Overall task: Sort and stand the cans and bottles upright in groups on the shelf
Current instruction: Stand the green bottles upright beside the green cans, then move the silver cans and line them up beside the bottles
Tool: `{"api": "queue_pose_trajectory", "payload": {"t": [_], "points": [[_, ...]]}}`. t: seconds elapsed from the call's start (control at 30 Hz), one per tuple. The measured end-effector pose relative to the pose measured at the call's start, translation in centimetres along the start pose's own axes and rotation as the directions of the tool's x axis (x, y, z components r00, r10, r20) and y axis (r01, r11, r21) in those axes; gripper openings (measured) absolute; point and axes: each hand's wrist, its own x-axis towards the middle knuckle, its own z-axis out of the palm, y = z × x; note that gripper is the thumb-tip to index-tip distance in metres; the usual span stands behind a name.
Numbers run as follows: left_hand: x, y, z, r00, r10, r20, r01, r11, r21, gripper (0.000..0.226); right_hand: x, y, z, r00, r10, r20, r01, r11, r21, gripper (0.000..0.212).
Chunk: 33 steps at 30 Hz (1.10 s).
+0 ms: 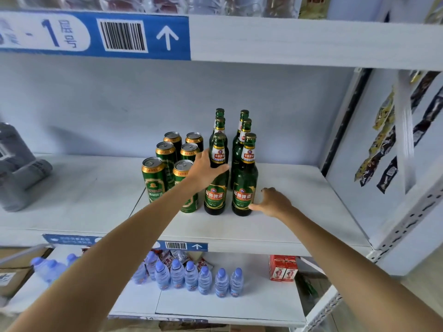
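Several green beer cans (pixel 153 179) with gold rims stand upright in two rows on the white shelf (pixel 287 212). Right of them, several green beer bottles stand upright in two rows. My left hand (pixel 206 170) lies against the shoulder of the front left bottle (pixel 215 192), fingers stretched across it. My right hand (pixel 272 201) rests on the shelf beside the front right bottle (pixel 244 188), its thumb touching the bottle's base and its fingers loosely bent.
A grey wrapped pack (pixel 16 168) lies at the shelf's far left. On the lower shelf stand several small water bottles (pixel 191 276) and red cartons (pixel 282 267). Snack packets (pixel 381 144) hang at the right beyond the shelf upright.
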Motion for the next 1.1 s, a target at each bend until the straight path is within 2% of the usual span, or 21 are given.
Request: {"api": "queue_pose_trajectory", "payload": {"t": [0.1,0.23,0.4,0.53,0.7,0.83,0.93,1.1], "points": [[-1.0,1.2,-2.5,0.997,0.080,0.019,-0.082,0.983,0.166,0.069,-2.0,-0.6,-2.3,0.999,-0.045,0.028,0.048,0.989,-0.141,0.061],[-4.0,1.5,-6.2,0.982,0.169,0.080,-0.186,0.850,0.493,0.061,-4.5,-3.6,-3.8,0.985,-0.167,0.044,0.172,0.966,-0.194,0.049],[-8.1,-1.3,-10.3,0.979,0.164,0.124,-0.204,0.718,0.665,0.042,-7.4,-9.9,-4.1,0.931,-0.353,0.092,0.365,0.906,-0.215,0.043],[-10.7,-4.1,-14.1,0.985,0.107,0.135,-0.172,0.670,0.722,0.046,-9.1,-15.6,-3.2,0.897,-0.432,0.095,0.442,0.865,-0.236,0.051],[-13.1,-9.1,-20.2,0.991,0.065,0.120,-0.134,0.643,0.754,0.050,-10.2,-23.2,-1.0,0.879,-0.475,0.032,0.468,0.849,-0.245,0.044],[-14.9,-14.1,-26.3,0.992,0.055,0.117,-0.126,0.624,0.771,0.051,-10.5,-29.8,1.6,0.891,-0.454,0.011,0.444,0.865,-0.234,0.046],[-16.1,-18.3,-31.1,0.993,0.023,0.118,-0.108,0.605,0.789,0.052,-10.3,-34.9,3.6,0.902,-0.432,0.006,0.423,0.881,-0.210,0.062],[-17.3,-24.3,-38.5,0.997,-0.007,0.074,-0.052,0.644,0.763,0.046,-10.2,-42.9,6.8,0.915,-0.403,-0.001,0.397,0.902,-0.171,0.064]]}}
